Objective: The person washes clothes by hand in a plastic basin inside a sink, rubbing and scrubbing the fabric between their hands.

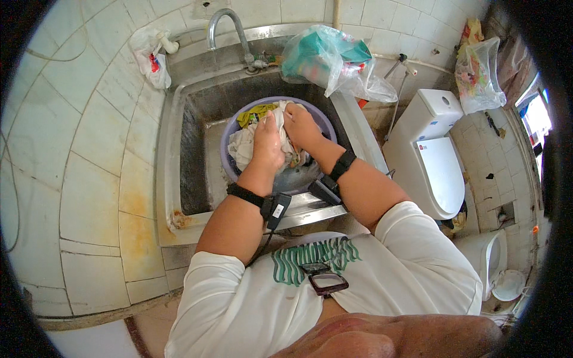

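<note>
- L hand (267, 145): fingers curled down, gripping white wet cloth (245, 146), pressing it into round purple plastic basin (230, 132).
- R hand (300, 125): closed on same cloth at far edge, just right of L hand; hands touching.
- Cloth bunched inside basin, mostly left half; yellow-green fabric piece (255, 112) at far-left rim.
- Basin sits in rectangular stainless steel sink (194, 155), right of centre.
- Curved chrome tap (224, 24) far side.
- Clear plastic bag w/ green contents (331, 59) on far-right ledge.
- White toilet (439, 158) right of sink.
- Black wrist straps both arms.
</note>
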{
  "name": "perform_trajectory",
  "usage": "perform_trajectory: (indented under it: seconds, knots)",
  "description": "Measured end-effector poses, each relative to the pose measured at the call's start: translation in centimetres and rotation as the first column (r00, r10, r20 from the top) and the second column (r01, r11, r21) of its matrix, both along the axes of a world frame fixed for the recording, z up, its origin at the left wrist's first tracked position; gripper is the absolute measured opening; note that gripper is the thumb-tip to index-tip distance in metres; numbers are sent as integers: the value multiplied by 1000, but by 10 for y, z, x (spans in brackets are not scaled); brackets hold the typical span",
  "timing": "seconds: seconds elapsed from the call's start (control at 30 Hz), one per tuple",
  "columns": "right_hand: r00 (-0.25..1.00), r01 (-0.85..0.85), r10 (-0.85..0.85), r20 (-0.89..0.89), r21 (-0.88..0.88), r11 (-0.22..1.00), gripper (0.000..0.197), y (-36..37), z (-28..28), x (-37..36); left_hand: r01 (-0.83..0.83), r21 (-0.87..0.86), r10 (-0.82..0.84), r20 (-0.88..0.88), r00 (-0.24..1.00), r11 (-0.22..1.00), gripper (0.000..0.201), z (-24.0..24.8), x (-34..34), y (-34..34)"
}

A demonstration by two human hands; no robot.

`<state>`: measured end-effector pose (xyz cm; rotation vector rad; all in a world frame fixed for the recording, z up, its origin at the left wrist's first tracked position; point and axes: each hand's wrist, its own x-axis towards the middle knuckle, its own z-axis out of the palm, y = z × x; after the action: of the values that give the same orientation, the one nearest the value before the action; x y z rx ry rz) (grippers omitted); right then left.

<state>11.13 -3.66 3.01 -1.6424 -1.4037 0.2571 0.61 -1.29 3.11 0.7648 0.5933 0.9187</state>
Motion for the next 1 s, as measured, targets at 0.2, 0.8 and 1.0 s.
perform_trajectory:
  seconds: [0.2,0.8,1.0]
  knots:
    - [963,-237,233,134,11,972,25,-22,33,-25,-22,-245,32,35,999,969,40,7,-12,2]
    - [998,-35,40,55,-85,996,28,-12,20,-15,24,-227,-39,-62,997,974,46,-8,-4,0]
    - [984,-119,123,130,-38,992,29,-27,35,-22,112,-213,-92,99,991,971,40,-18,-8,5]
